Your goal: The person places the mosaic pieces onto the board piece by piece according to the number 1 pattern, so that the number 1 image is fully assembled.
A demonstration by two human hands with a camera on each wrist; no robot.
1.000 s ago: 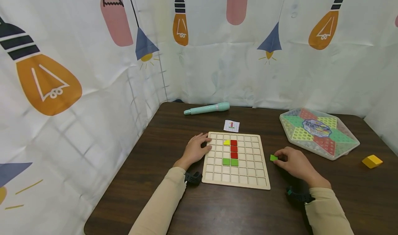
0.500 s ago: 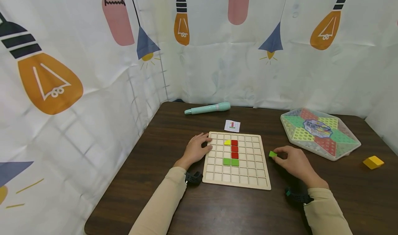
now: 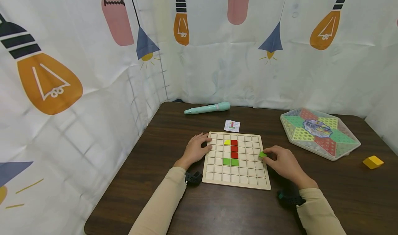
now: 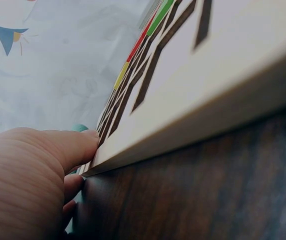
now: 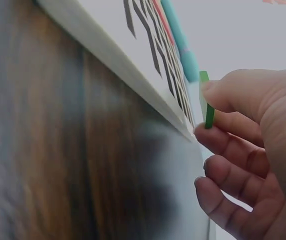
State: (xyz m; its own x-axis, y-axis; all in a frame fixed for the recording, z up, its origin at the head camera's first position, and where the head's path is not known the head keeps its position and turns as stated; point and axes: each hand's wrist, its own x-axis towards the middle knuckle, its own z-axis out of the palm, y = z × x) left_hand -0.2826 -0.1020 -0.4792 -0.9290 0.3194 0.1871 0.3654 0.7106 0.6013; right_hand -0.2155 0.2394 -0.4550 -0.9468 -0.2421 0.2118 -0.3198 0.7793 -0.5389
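Observation:
A wooden grid board (image 3: 217, 176) lies on the dark table. Set in its cells are a yellow tile (image 3: 227, 142) with one corner cut off, a column of red tiles (image 3: 234, 149) and two green tiles (image 3: 230, 162). My left hand (image 3: 194, 148) rests at the board's left edge, thumb on the rim and fingers spread along the side near the far corner. Between thumb and fingers, my right hand (image 3: 284, 162) pinches a loose green square tile (image 5: 206, 102); in the head view it overlaps the board's right edge, raised and tilted.
Beyond the board lies a small printed pattern card (image 3: 232, 126), with a mint-green microphone-shaped stick (image 3: 207, 108) behind it. A clear hexagonal game box (image 3: 320, 133) sits at the back right, a yellow block (image 3: 373, 162) near the right side. Patterned curtains (image 3: 217, 72) hang behind the table.
My right hand has moved left with the green tile, from the table beside the board to over its right edge. The left hand and the set tiles have stayed put.

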